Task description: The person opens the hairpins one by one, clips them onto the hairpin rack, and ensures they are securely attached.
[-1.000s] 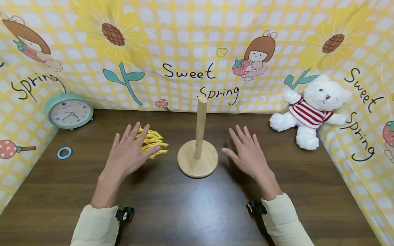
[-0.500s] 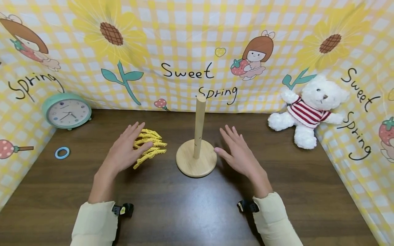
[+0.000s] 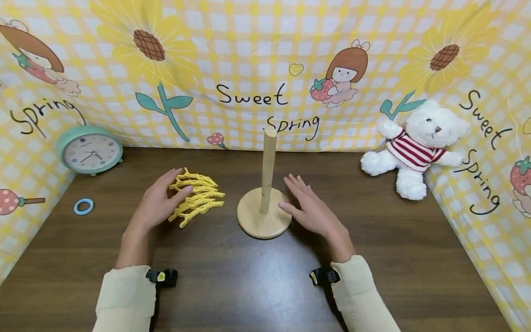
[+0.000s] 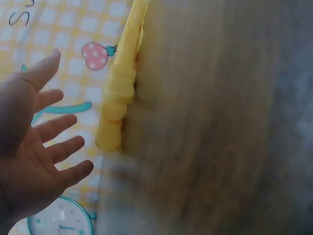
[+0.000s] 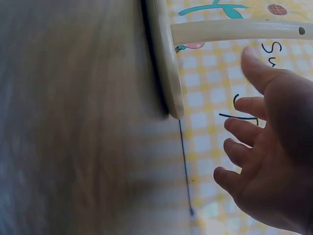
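Note:
My left hand point(image 3: 156, 200) is at the left side of a yellow object point(image 3: 199, 196) made of several knobbly, branch-like strips lying on the table. Its thumb overlaps the strips in the head view; in the left wrist view the fingers are spread and bent slightly, apart from the yellow piece point(image 4: 115, 98). To the right of an upright wooden stand point(image 3: 269, 170), a round base with a tall post, hovers my right hand point(image 3: 313, 210). Its thumb tip overlaps the base edge in the head view. The right wrist view shows relaxed fingers facing the post point(image 5: 230, 32), holding nothing.
A mint alarm clock point(image 3: 90, 150) stands at the back left, with a small blue ring point(image 3: 84, 206) in front of it. A white teddy bear point(image 3: 419, 147) in a striped shirt sits at the back right. Checked cloth point(image 3: 244, 55) walls off the brown table point(image 3: 257, 295).
The left hand has drawn left and slightly down, uncovering more of the yellow strips. My right hand has moved left, closer to the wooden stand. The view has shifted slightly.

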{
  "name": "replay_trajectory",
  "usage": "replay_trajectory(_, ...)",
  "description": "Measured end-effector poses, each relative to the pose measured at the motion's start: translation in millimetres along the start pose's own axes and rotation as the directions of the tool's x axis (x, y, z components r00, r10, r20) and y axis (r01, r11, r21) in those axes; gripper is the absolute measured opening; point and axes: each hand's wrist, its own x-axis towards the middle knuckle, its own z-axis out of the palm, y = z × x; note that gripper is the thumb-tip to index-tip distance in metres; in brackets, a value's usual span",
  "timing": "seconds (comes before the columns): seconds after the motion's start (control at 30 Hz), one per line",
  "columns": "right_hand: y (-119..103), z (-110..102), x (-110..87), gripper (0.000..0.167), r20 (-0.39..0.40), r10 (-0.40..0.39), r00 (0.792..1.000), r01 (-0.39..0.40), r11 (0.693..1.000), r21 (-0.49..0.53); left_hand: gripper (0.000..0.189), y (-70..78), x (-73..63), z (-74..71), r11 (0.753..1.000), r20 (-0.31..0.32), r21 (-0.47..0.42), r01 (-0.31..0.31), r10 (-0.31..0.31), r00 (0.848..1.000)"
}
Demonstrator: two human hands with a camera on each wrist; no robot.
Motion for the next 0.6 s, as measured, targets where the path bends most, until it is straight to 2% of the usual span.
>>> replay_trajectory(0.17,6,6,3.3,0.068,0.06,-0.013,0.998,0.01,0.999,0.051,0.076,-7.6,2.0,-1.1,0.998,0.011,-0.013,0.061,-0.061,0.998)
replay_trajectory(0.23,8,8,4.6,0.068,0.069,-0.024,0.997,0.02,0.998,0.06,0.077,-10.0,3.0,-1.2,0.997,0.034,-0.013,0.082,-0.081,0.996)
replay_trajectory(0.4,14,10,6.1,0.064,0.075,-0.047,0.996,0.041,0.996,0.079,0.076,-17.6,6.0,-0.2,0.996,0.082,-0.014,0.091,-0.089,0.993)
replay_trajectory(0.6,19,11,7.8,0.059,0.091,-0.07,0.993,0.061,0.994,0.094,0.071,-23.9,7.4,-0.2,0.995,0.039,-0.016,0.1,-0.099,0.994)
